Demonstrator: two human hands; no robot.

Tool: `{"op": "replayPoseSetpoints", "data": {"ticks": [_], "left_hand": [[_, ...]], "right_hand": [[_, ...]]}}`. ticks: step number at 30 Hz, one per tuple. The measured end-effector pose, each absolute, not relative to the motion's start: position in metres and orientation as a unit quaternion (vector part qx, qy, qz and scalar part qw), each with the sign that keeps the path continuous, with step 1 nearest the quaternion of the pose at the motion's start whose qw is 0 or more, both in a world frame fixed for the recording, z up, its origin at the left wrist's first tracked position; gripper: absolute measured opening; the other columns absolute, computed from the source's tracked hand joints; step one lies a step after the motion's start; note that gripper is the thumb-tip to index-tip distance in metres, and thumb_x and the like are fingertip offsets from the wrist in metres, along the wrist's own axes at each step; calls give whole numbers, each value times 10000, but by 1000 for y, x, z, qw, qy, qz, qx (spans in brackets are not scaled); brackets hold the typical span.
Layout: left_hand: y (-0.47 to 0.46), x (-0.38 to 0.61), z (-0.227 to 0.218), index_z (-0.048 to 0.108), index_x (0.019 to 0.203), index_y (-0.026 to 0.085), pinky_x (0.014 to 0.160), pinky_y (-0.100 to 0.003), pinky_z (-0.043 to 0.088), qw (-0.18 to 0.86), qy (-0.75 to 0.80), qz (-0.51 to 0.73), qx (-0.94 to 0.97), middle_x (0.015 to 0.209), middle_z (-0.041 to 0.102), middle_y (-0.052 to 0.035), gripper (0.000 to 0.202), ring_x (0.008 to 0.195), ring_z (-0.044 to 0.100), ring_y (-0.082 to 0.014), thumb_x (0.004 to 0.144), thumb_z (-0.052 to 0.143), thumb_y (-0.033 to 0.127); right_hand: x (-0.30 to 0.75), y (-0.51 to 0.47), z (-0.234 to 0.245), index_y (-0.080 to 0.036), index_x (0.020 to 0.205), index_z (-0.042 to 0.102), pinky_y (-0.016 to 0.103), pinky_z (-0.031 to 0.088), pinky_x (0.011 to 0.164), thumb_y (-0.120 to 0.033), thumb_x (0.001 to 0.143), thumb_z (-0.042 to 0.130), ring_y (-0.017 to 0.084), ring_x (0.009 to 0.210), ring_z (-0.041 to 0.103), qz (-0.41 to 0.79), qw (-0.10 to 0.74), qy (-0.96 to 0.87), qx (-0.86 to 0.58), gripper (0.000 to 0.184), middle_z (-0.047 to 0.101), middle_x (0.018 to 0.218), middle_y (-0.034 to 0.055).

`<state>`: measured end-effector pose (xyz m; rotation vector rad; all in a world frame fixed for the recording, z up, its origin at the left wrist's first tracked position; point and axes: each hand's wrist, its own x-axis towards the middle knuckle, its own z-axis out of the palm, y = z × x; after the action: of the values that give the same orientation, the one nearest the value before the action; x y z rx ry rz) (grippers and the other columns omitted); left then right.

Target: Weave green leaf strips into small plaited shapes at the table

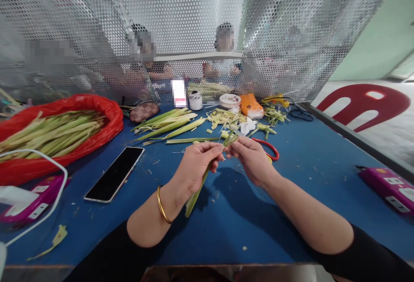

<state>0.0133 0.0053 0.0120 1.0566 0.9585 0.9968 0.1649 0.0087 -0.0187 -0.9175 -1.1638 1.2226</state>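
Above the blue table [291,174], my left hand [194,165] is closed round a long green leaf strip [197,191] that trails down toward my wrist, which wears a gold bangle. My right hand [250,159] pinches the strip's upper end [230,139] with thumb and fingers. The two hands meet almost fingertip to fingertip. Red-handled scissors [270,149] lie on the table just behind my right hand, partly hidden by it.
A red bag [106,118] of leaf strips lies at left, a phone [114,173] before it. Loose leaves [171,122] and cuttings [226,118] lie at the back, with tape rolls [196,100] and an orange box [251,106]. Pink power strips [388,187] flank me. People sit behind the mesh screen.
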Motion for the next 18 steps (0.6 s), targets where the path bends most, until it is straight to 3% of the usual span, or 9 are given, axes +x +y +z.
{"op": "replayPoseSetpoints", "data": {"ticks": [5,13,18], "left_hand": [[4,15,11,672,693,126,409,-170,353,643,411,425,487,577,580,13,201,447,446,-45,693,727,319],[6,16,10,657,751,148,428,-182,415,486,477,489,545,606,594,22,158,446,480,-63,771,637,304],[7,16,6,651,761,147,436,-189,435,438,491,487,574,618,598,23,166,446,499,-73,789,612,307]], "right_hand": [[162,10,-24,-180,612,574,244,346,489,-350,757,600,96,431,388,509,511,-508,-471,225,429,445,-64],[164,-5,-14,-198,668,460,238,287,526,-261,907,427,113,531,387,169,419,-741,-497,249,436,574,-32],[160,-17,-10,-209,667,370,250,214,504,-198,916,406,105,502,322,62,361,-806,-465,252,383,577,-39]]}}
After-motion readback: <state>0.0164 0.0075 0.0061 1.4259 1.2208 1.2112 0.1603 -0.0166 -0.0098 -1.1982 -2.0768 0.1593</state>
